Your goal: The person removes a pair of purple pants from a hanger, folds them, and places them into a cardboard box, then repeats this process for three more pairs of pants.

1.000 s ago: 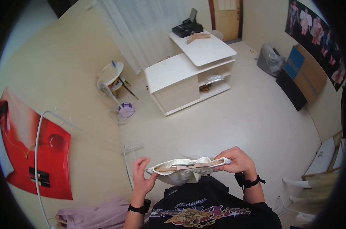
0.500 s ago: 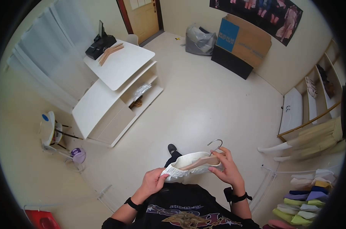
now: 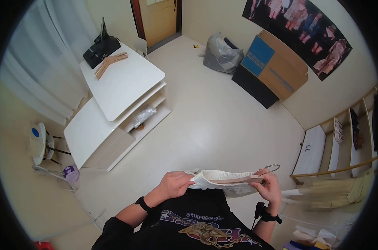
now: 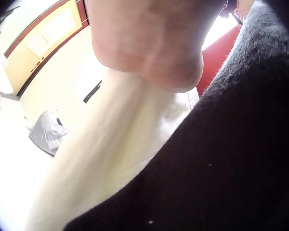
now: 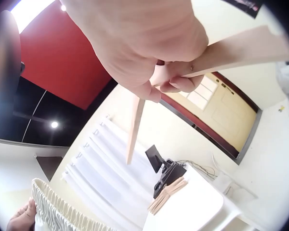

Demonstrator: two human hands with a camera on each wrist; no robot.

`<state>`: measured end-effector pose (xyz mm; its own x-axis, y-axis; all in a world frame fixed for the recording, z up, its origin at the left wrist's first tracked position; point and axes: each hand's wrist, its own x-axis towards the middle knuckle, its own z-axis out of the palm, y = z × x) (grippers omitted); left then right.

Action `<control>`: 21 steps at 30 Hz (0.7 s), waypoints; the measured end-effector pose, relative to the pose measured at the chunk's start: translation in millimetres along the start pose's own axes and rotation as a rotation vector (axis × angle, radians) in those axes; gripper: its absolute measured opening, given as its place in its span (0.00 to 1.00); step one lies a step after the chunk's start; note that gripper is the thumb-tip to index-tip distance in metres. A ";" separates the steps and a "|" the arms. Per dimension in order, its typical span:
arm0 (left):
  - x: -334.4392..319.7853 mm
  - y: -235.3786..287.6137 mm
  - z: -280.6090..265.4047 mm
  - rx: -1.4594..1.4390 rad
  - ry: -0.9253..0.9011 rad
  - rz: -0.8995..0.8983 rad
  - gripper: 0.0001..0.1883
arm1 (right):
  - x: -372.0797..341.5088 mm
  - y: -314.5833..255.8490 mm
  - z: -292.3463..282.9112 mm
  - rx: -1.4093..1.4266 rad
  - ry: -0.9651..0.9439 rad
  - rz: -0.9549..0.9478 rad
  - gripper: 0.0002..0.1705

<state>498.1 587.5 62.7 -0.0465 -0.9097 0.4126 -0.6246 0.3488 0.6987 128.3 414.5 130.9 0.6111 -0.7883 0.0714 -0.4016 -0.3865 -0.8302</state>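
My left hand [image 3: 176, 184] pinches one end of the gathered waistband of a white elastic-waist garment [image 3: 203, 180]. In the left wrist view its pale cloth [image 4: 106, 149] hangs long below that hand. My right hand [image 3: 268, 186] grips a wooden hanger [image 3: 234, 180] around its middle, near the metal hook [image 3: 273, 167], which points right. One hanger arm lies across the waistband's opening in the head view. The right wrist view shows both hanger arms spreading from my fingers, with the waistband [image 5: 62, 211] lower left beside my left hand [image 5: 22, 219].
A white counter [image 3: 134, 89] with a black register [image 3: 101, 50] and several wooden hangers [image 3: 109, 64] stands at left. Behind are a grey bag [image 3: 223, 54] and a cardboard box [image 3: 282, 66]. Shelves [image 3: 339, 137] and hanging clothes [image 3: 339, 193] line the right side.
The head view has swung right. My right hand has gone from the waistband's end to the hanger's middle and drawn it rightward. My left hand now pinches the waistband's left end.
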 end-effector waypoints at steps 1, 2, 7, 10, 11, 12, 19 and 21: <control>13.6 -12.3 -0.1 -0.004 0.080 -0.030 0.06 | 18.1 13.8 -7.1 0.025 -0.012 0.000 0.12; 29.0 -25.7 0.2 -0.009 0.160 -0.063 0.06 | 35.7 32.0 -16.1 0.050 -0.027 0.002 0.13; 91.2 -87.7 1.1 0.085 0.271 -0.241 0.08 | 146.0 90.7 -30.3 0.569 0.076 0.113 0.14; 157.9 -100.5 -4.1 0.118 0.359 -0.339 0.09 | 245.4 121.4 -14.8 0.658 0.068 0.035 0.18; 172.9 -103.3 -2.5 0.094 0.348 -0.373 0.11 | 279.1 119.9 -8.5 0.659 0.054 0.054 0.16; 185.4 -103.9 -2.7 0.119 0.378 -0.397 0.11 | 313.3 115.5 -3.0 0.670 0.010 0.041 0.16; 249.3 -124.9 -12.8 0.151 0.417 -0.559 0.13 | 520.6 55.5 31.7 0.765 -0.256 -0.135 0.15; 255.2 -133.1 -17.3 0.150 0.444 -0.638 0.13 | 555.2 55.9 50.2 0.705 -0.231 -0.097 0.14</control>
<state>582.8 312.8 85.1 0.6522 -0.7375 0.1753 -0.5255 -0.2731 0.8058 479.4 -20.8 96.4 0.7807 -0.6153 0.1091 0.1464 0.0103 -0.9892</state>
